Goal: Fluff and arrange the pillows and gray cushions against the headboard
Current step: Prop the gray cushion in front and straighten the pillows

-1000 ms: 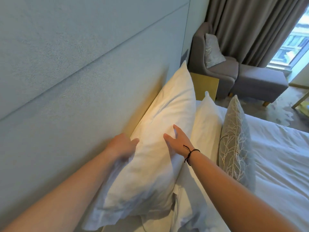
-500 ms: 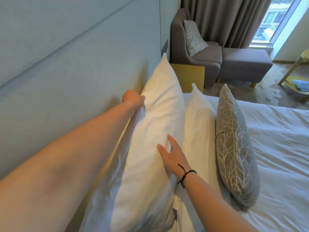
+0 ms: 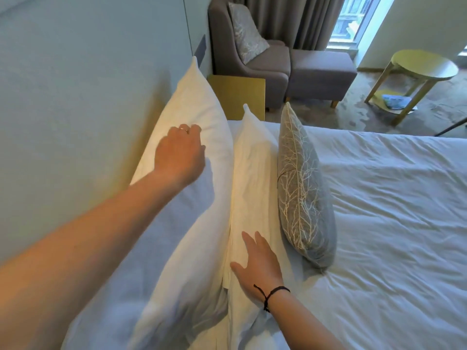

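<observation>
No legible text, labels or numbers anywhere.

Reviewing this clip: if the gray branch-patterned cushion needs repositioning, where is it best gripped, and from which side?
Probably the top edge of the gray cushion, reached from above on the open bedspread side. It stands on edge, leaning against the front white pillow, so that upper seam is exposed and thin enough to pinch. The right hand is nearest.

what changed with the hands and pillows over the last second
The left hand left the back pillow's headboard-side edge, which it gripped, and now rests on its front. The right hand slid off that pillow onto the front pillow. Both pillows and the gray cushion stayed standing in their row.
</observation>
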`<state>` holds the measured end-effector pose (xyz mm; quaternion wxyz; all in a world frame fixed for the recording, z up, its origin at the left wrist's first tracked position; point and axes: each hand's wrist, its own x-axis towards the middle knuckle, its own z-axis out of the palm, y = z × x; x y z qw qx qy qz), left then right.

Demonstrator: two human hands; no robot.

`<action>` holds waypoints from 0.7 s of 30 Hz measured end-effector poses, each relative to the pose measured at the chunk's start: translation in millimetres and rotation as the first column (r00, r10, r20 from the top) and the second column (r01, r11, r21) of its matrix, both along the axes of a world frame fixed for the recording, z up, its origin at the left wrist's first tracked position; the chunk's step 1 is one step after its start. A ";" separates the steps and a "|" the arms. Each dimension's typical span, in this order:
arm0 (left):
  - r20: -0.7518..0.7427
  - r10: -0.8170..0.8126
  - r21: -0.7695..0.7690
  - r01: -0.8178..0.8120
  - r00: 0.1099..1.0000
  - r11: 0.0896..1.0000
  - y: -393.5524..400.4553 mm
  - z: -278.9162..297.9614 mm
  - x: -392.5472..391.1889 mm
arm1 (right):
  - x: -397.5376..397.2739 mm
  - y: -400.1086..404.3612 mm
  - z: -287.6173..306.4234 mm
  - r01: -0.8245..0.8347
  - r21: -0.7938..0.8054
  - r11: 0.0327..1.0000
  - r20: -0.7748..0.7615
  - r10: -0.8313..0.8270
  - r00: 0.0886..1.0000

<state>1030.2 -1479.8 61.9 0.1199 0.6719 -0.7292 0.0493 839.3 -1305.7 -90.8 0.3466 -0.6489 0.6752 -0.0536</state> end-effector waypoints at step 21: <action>-0.397 0.506 0.606 -0.195 0.766 0.771 99.8 -144.1 -117.4 | -54.1 72.3 -30.2 0.146 -0.002 0.989 0.281 -0.140 0.949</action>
